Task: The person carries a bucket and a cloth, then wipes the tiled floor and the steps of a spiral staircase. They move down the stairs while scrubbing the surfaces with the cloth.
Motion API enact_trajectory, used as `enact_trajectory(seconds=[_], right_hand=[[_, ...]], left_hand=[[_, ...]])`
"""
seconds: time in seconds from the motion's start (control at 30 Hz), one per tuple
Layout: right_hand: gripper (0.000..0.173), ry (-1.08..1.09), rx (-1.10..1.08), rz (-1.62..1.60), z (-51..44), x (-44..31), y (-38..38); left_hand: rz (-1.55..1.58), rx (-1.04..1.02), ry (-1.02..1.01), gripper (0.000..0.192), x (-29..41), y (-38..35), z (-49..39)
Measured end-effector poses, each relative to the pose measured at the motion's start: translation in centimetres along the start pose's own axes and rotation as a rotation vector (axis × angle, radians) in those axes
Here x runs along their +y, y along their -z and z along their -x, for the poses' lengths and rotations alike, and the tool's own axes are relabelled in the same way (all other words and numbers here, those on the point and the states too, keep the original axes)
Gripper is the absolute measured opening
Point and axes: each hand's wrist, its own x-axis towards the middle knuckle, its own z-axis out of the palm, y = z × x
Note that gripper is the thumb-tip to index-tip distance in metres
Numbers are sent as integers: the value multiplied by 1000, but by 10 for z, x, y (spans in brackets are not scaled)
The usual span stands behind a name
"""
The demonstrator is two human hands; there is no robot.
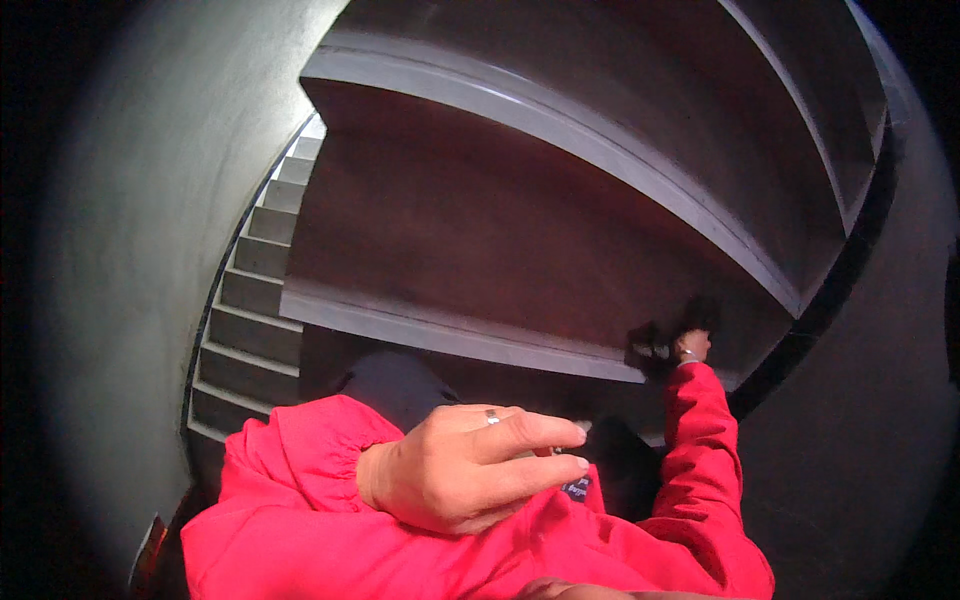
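Close to the front of a pink-red jacket (525, 555) is my left hand (465, 469), back up, with a ring on one finger. Two of its fingers point right with a gap between them; the palm and the other fingers are hidden. A small dark label (576, 487) with writing shows on the jacket by the fingertips. My right hand (695, 345), with a bracelet at the wrist, is farther down at the right, at the end of the stretched sleeve. Dark, unclear shapes (649, 349) lie beside and beyond it; whether it holds anything cannot be told.
Broad dark stair treads with pale edges (465, 337) curve across the view. At the left, a narrow flight of steps (259, 289) runs along a curved pale wall (142, 225). A dark band (810, 334) borders the wall at the right. A dark leg (401, 382) shows below the treads.
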Motion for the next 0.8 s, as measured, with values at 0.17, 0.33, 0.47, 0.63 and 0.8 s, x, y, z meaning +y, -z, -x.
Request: enact_trajectory(seconds=[0.17,0.33,0.47,0.63,0.8], right_hand=[[60,661,387,144,78,-228,64],[34,916,72,-355,216,-511,152],[25,1335,377,-197,275,-649,192],[44,1505,-71,-515,288,-656,182],[51,1502,222,-329,217,-456,144]], left_hand=[[26,81,-14,33,7,43,27],[-28,231,-34,29,8,77,37],[-133,316,-59,27,5,82,31],[-109,310,-88,31,7,83,22],[-55,282,-132,34,-9,78,3]])
